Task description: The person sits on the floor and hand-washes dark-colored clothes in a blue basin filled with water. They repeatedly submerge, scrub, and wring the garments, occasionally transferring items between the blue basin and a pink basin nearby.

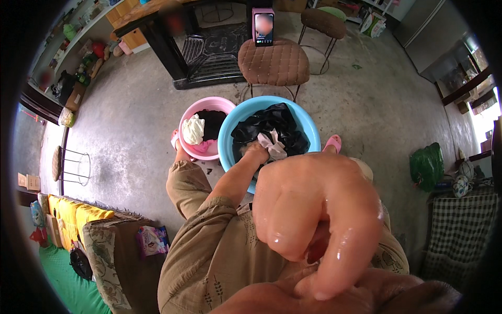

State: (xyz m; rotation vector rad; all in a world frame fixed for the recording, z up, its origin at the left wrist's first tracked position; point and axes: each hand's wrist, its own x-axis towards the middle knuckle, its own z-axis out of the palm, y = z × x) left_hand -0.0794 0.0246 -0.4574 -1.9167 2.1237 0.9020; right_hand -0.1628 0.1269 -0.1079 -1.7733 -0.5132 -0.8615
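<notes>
A light blue tub [317,123] stands between my feet with a bunched black garment [277,116] inside it. My left hand [255,152] reaches down into this tub, closed against a crumpled pale cloth [274,145]; its fingertips are partly hidden. Wet and very close to the camera, my right hand [319,193] is raised over my lap. One of its fingers bends down toward the lower edge and the others are curled, with nothing seen in them. Touching the blue tub on its left is a smaller pink tub [184,144], holding white cloth [193,129], black cloth [213,125] and pink cloth [205,146].
A phone [263,29] stands on a brown padded stool [274,60] beyond the tubs, beside a black table base [217,52]. Another stool [323,23] is farther back. To the left are a sofa [107,261] and a purple packet [153,240]. A green bag [426,166] lies right.
</notes>
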